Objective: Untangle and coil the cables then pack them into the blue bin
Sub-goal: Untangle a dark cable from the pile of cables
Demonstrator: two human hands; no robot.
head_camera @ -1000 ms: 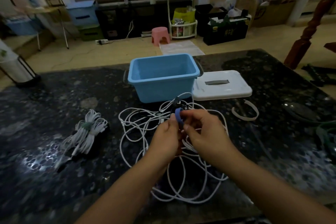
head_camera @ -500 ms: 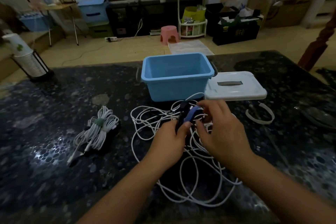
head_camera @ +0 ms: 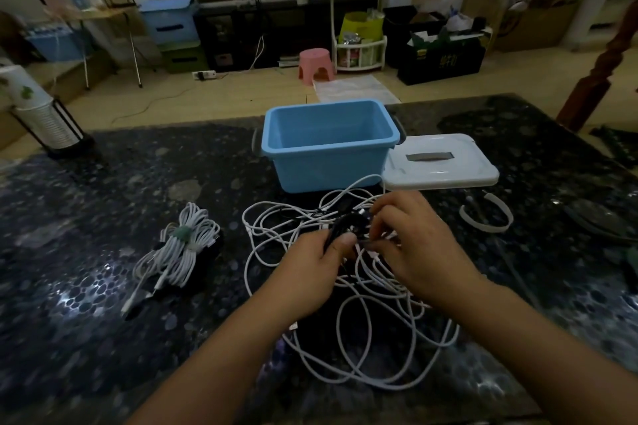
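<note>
Fingers (head_camera: 348, 238) of both hands now pinch the dark cable (head_camera: 340, 221); blue tie's gone from view, tangle (head_camera: 362, 304) waits.

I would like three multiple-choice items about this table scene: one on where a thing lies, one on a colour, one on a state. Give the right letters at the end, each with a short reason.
1. Where does the white lid lie?
A. on the bin
B. on the table, to the right of the bin
C. on the floor

2. What colour is the tie round the coiled bundle on the left?
A. green
B. red
C. yellow

3. What is inside the blue bin?
A. one coiled cable
B. the white lid
C. nothing that can be seen

Answers:
1 B: the lid rests flat on the dark table beside the bin's right side.
2 A: a green band wraps the middle of the bundle.
3 C: its visible inside is bare; the tangled cables lie on the table, where the left hand and right hand work on them.
</note>
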